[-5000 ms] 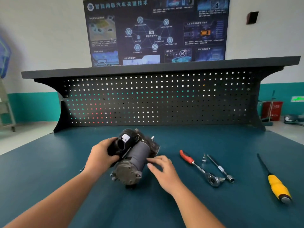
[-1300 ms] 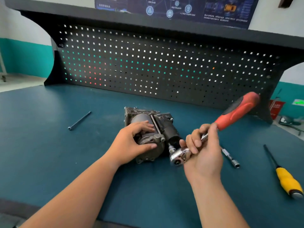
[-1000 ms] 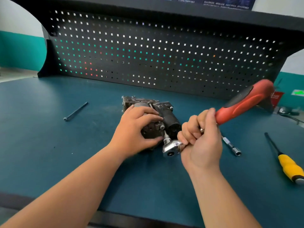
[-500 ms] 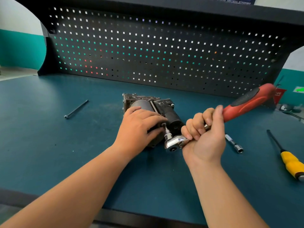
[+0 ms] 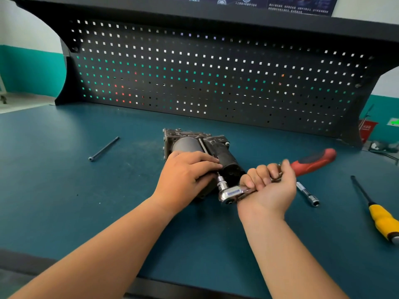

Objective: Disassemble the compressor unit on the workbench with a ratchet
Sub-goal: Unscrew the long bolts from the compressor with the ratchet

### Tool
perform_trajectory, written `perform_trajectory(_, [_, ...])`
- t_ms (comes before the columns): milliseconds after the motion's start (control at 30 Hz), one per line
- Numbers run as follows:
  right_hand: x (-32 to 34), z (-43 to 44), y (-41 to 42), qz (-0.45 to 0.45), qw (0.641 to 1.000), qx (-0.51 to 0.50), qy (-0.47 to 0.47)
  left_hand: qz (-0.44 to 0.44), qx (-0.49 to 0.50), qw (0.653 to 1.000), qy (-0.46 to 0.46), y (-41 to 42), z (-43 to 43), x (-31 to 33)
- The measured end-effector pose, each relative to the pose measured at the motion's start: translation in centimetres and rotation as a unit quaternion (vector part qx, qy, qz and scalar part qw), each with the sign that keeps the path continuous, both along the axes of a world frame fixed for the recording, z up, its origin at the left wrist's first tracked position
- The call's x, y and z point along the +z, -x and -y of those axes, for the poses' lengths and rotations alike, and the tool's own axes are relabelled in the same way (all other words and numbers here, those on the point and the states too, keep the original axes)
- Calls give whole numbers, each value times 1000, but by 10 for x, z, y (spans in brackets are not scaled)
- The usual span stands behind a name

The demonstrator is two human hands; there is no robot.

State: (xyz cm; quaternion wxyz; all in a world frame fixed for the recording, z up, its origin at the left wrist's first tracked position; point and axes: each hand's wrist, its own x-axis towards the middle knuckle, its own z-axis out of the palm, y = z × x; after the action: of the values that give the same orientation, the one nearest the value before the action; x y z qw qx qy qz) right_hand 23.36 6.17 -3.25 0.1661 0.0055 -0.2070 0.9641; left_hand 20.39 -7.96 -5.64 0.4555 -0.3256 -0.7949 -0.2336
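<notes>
Compressor unit: centre of workbench, lying on its side, grey cylinder + black motor body, near end toward the person. Left hand: laid over the near end, fingers curled across the top, thumb down the front face, holding the unit to the bench. Ratchet: chrome head w/ socket set on a fastener at the unit's near end, between cylinder and motor body; fastener itself hidden by the socket. Red handle angled up and to the right, off the bench. Right hand: palm up, fingers wrapped tight round the shank just behind the head. Step in hand, by my reading: breaking loose or running out a long through-bolt. One long bolt lies loose, well apart to the left, prob. a mate already out. Next move calls for: socket kept square on the bolt, left hand bracing vs. roll, short handle swings; a grip nearer the red end would give more leverage. Other stock: extension bar just right of the right hand; yellow-handled screwdriver far right; pegboard behind.
</notes>
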Motion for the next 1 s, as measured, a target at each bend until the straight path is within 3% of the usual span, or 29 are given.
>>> perform_trajectory(200, [5,5,-1,56,997,-39,-27,-2,2,1000,-15,2,-2,-1])
perform_trajectory(733, [-3,14,3,98,980,-42,167,12,4,998,-57,2,-2,-2])
perform_trajectory(1000, [13,16,5,82,994,-72,1,33,-8,997,-75,2,-2,-1])
